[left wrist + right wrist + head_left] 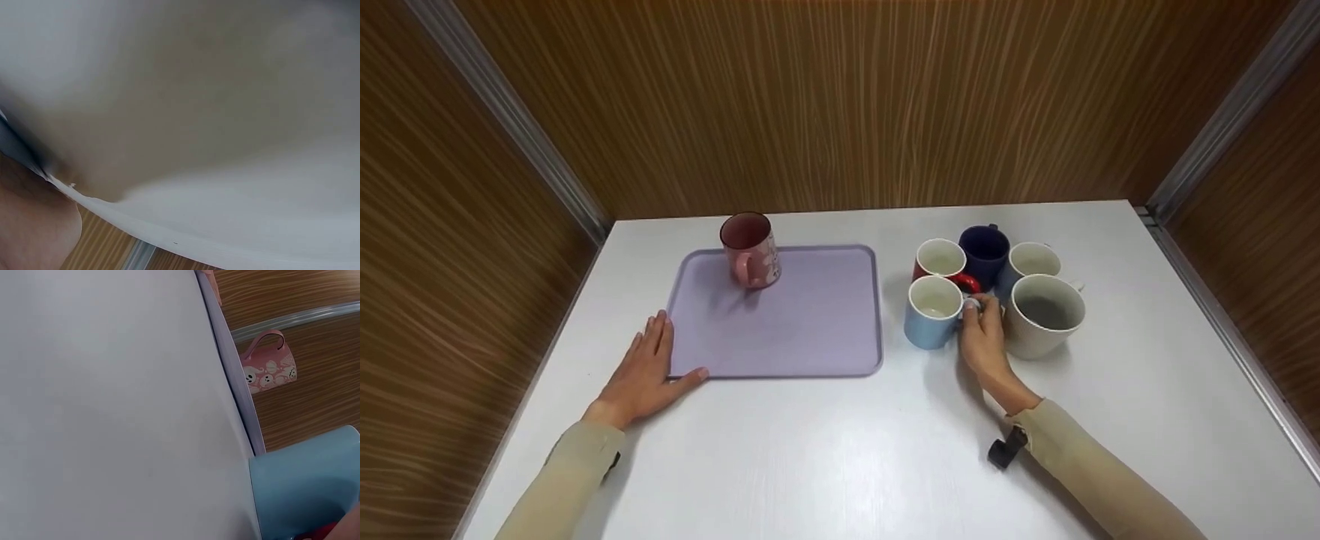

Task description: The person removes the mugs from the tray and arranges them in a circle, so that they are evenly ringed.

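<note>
My right hand (984, 341) pinches the handle of a light blue mug (928, 330), which stands upright on the table. That same blue mug (306, 481) fills the lower right of the right wrist view. Just right of this hand stands a large off-white mug (1035, 334). My left hand (641, 382) lies with straight, spread fingers along the left front corner of a lilac tray (802, 330), thumb over the front rim. A pink mug (765, 266) with white ghost figures stands on the tray's back left part. The left wrist view shows mostly blurred tabletop.
Behind the light blue mug are a red mug (941, 257) with white inside and a dark blue mug (984, 251). A grey-blue mug (1033, 261) stands behind the large one. Wood-grain panels (847, 105) enclose the white table (825, 457) at the back and sides.
</note>
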`<action>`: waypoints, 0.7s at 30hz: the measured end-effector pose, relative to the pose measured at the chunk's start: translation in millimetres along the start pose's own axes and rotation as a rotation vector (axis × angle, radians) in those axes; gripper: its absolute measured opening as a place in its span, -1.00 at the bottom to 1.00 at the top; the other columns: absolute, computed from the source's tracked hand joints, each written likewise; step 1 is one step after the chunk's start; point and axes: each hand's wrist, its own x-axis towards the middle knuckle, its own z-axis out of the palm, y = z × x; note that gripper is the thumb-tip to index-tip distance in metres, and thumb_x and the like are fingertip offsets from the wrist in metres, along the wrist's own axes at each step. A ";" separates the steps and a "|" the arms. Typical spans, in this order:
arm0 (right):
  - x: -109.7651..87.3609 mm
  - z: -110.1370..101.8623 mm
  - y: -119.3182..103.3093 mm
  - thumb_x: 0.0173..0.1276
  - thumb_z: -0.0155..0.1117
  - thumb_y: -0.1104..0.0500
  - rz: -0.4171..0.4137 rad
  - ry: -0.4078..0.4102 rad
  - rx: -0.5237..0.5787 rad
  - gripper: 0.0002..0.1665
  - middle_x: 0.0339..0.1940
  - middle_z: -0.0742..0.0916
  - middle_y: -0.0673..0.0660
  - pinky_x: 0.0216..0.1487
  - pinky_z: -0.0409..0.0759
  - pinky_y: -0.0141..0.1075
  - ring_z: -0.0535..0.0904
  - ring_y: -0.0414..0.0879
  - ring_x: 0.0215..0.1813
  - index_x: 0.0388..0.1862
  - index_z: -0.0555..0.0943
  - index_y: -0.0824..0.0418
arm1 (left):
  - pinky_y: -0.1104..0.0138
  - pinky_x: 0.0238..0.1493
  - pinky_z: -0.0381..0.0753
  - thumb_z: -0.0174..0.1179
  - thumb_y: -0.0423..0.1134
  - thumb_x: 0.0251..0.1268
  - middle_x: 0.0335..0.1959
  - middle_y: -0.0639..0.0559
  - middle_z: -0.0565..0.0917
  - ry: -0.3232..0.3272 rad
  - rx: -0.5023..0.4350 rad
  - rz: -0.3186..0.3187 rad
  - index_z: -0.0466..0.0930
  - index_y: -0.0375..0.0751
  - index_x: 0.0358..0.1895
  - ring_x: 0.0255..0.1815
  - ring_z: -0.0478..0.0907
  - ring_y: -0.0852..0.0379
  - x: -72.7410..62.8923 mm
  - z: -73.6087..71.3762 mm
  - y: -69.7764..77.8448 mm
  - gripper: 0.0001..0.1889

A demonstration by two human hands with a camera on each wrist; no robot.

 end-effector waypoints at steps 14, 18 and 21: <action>-2.5 9.1 -2.0 0.74 -0.14 0.31 0.027 0.077 0.058 -0.64 0.34 0.46 0.52 0.54 0.26 0.02 0.35 0.26 0.43 0.34 0.24 0.51 | -0.20 0.75 -0.21 0.07 0.54 0.42 0.78 -0.35 -0.26 0.006 -0.003 -0.007 -0.23 -0.48 0.71 0.80 -0.33 -0.33 -0.8 2.6 0.5 0.28; 1.7 10.0 -2.8 0.73 -0.12 0.30 0.032 0.082 0.042 -0.64 0.33 0.45 0.50 0.59 0.19 0.04 0.30 0.27 0.45 0.34 0.26 0.50 | -0.21 0.75 -0.20 0.07 0.54 0.42 0.78 -0.35 -0.26 0.009 0.001 -0.008 -0.23 -0.49 0.71 0.80 -0.32 -0.34 -0.5 1.3 0.6 0.28; 6.4 10.5 -4.2 0.74 -0.12 0.29 0.035 0.079 0.037 -0.64 0.34 0.43 0.49 0.62 0.16 0.04 0.28 0.27 0.48 0.35 0.26 0.49 | -0.21 0.75 -0.20 0.07 0.53 0.42 0.78 -0.35 -0.26 0.011 0.000 -0.008 -0.23 -0.49 0.71 0.80 -0.33 -0.34 0.6 0.0 0.5 0.28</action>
